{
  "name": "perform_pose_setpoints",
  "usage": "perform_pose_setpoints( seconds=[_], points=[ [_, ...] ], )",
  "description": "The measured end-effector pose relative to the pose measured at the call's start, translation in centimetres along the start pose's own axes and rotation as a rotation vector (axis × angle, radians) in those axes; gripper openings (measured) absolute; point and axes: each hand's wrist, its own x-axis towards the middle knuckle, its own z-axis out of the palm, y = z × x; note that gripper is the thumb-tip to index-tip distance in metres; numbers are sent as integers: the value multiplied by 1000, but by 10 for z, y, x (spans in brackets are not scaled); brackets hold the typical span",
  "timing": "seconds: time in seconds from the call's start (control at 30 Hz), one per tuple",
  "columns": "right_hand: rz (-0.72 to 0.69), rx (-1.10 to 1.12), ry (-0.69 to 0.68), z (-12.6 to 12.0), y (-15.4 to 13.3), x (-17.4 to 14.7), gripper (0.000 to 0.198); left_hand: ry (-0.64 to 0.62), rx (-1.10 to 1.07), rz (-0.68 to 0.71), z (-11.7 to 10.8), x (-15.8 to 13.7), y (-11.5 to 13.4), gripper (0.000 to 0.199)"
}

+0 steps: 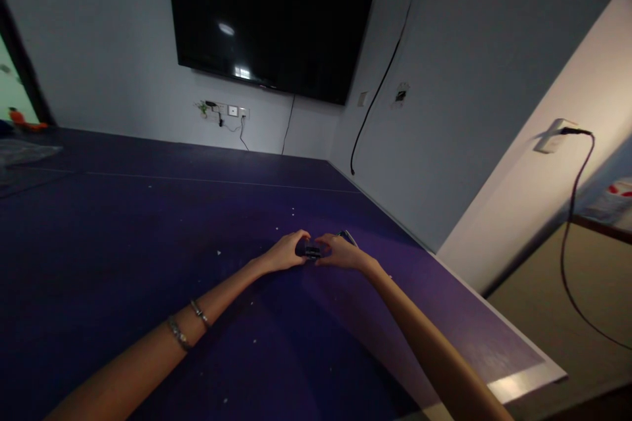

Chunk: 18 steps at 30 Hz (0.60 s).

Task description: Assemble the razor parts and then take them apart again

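A small, dark, box-like object [312, 252] lies between my two hands on the purple tabletop; its exact kind is too small to make out. My left hand [284, 252] curls around its left side, with thumb and fingers closed at its edge. From the other side my right hand [342, 254] bends its fingers against the object's right end. Just behind the right hand shows a dark item with a pale, shiny rim [348, 237], partly hidden by the knuckles. Two silvery bracelets [178, 333] circle my left forearm.
Small white scraps [219, 252] dot the purple table [148, 263]. Clear plastic [27, 150] and an orange object [22, 120] are at the far left. A large black screen [266, 20] hangs above the sockets [232, 110]. A black cable [385, 75] dangles by the right wall.
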Motion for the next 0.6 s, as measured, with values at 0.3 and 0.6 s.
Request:
perform_pose_setpoints(
  seconds=[0.3, 0.6],
  points=[
    [209, -34, -30, -41, 58, -15, 55, 63, 21, -31, -4, -9, -18, 42],
    [486, -189, -115, -61, 140, -39, 48, 61, 71, -63, -11, -22, -44, 35]
  ],
)
